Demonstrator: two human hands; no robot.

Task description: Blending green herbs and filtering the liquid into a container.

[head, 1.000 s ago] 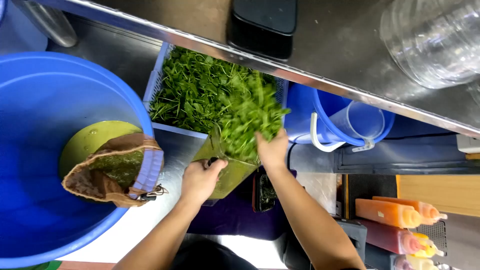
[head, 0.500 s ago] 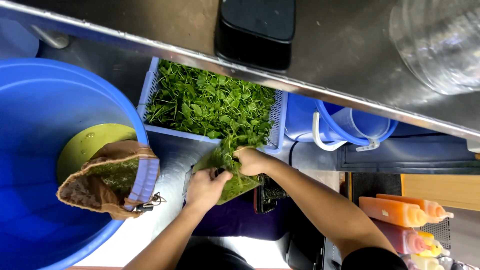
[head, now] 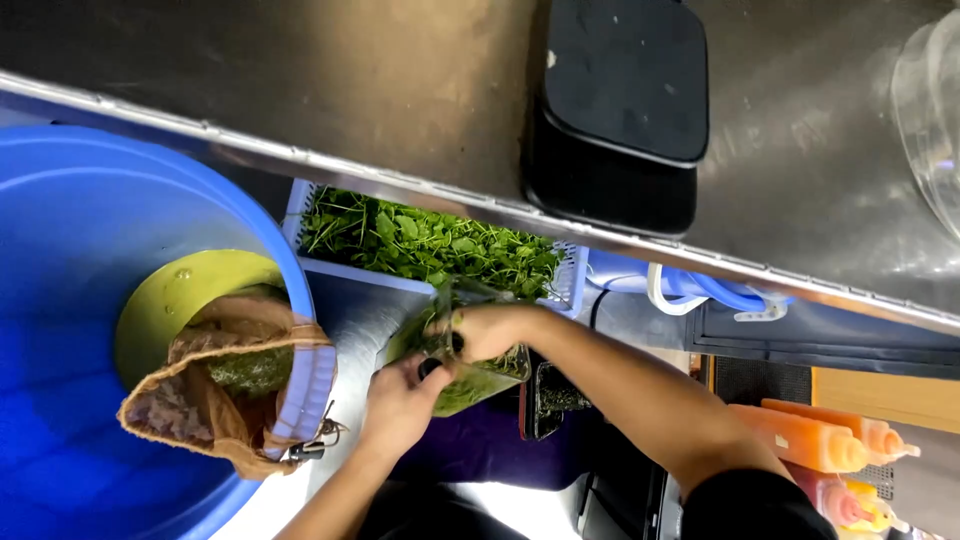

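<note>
Both of my hands meet over a clear plastic bag of green leaves [head: 478,385] in front of a pale blue slotted basket [head: 566,282] filled with leafy greens [head: 425,243]. My left hand [head: 398,402] grips the bag's near edge from below. My right hand [head: 488,330] is closed on the top of the bag, pressing on the greens inside. The bag rests at the basket's near rim, above a steel surface.
A big blue tub [head: 90,220] fills the left, with a yellow-green bowl [head: 175,300] inside and a brown mesh bag [head: 215,395] clipped to its rim. A black box [head: 615,110] sits on the steel counter [head: 330,90]. Orange squeeze bottles [head: 810,440] lie at right, near a blue jug [head: 700,290].
My right hand lifted a handful of greens out of the basket and brought it down into the bag. Both hands now close on the bag. The view has tilted toward the counter.
</note>
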